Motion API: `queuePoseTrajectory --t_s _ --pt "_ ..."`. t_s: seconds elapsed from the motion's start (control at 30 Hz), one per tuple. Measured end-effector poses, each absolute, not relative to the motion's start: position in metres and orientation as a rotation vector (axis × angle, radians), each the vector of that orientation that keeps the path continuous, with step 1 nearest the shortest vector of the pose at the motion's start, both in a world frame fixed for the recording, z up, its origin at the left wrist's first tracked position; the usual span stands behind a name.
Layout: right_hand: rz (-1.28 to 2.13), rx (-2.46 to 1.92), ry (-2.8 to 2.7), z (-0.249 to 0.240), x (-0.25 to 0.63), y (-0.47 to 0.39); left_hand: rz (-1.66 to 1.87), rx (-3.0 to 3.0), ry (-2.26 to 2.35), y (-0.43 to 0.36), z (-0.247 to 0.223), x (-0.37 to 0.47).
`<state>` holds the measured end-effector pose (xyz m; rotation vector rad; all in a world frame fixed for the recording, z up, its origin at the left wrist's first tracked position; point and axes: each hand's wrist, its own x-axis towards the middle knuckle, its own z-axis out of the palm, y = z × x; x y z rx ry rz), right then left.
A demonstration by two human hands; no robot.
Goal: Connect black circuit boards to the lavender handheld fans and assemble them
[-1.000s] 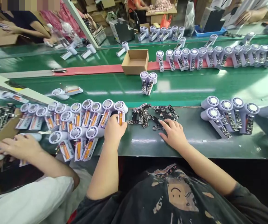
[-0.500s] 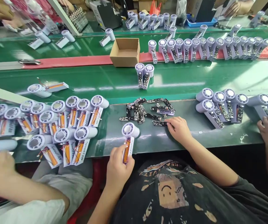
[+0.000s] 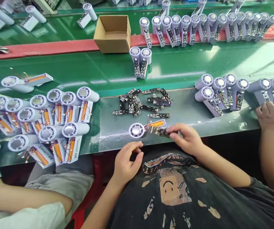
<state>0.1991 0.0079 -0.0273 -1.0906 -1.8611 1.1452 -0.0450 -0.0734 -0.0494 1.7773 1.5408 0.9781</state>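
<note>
Head view — right hand point(image 3: 186, 140) on circuit board point(image 3: 157, 131).

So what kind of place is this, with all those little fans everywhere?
It looks like a factory assembly line for small handheld fans. Rows of unfinished fan bodies lie along a green conveyor belt, a pile of circuit boards waits in front, and the right hand brings one board to an open fan.

A single lilac handheld fan body point(image 3: 140, 128) lies at the desk's point(image 3: 199, 133) near edge, the heap of black circuit boards point(image 3: 143, 103) just behind it, a cluster of fan bodies point(image 3: 55, 117) left, a row of fan bodies point(image 3: 225, 90) right, and the open brown cardboard box point(image 3: 113, 33) far behind.
</note>
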Motion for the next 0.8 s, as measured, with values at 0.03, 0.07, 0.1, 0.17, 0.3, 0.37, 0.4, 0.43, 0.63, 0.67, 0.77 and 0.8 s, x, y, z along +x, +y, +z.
queuePoseTrajectory --t_s 0.03,0.07,0.1,0.17,0.3,0.37,0.4,0.43,0.63,0.67,0.77,0.8 --pt "1.168 -0.961 -1.996 -0.025 0.196 0.001 1.005 1.754 1.504 -0.075 -0.049 -0.046" --pt "1.188 -0.848 -2.098 -0.023 0.192 -0.005 1.012 1.707 1.447 -0.076 -0.049 -0.046" --pt "1.206 -0.763 -2.163 -0.023 0.188 -0.01 1.008 1.632 1.383 -0.076 -0.049 -0.043" --pt "1.237 -0.68 -2.215 -0.026 0.181 -0.013 1.032 1.415 1.273 -0.076 -0.051 -0.035" --pt "1.283 -0.563 -2.273 -0.034 0.176 0.005 1.297 0.999 1.157 -0.071 -0.051 -0.021" --pt "1.091 -0.732 -2.277 -0.037 0.172 0.023 1.414 0.911 1.149 -0.066 -0.048 -0.02" --pt "0.942 -0.894 -2.286 -0.038 0.169 0.032 1.414 0.932 1.174 -0.063 -0.045 -0.022" --pt "0.8 -1.064 -2.315 -0.039 0.164 0.041 1.364 1.019 1.226 -0.06 -0.042 -0.024" --pt "0.708 -1.284 -2.492 -0.038 0.146 0.055 0.543 2.088 1.86 -0.045 -0.03 -0.033" --pt "0.732 -1.267 -2.465 -0.037 0.148 0.052 0.426 2.177 1.935 -0.045 -0.03 -0.033" --pt "0.792 -1.198 -2.384 -0.037 0.158 0.04 0.249 2.268 2.032 -0.045 -0.032 -0.035" --pt "0.811 -1.176 -2.368 -0.038 0.161 0.037 0.288 2.27 2.016 -0.044 -0.034 -0.035"
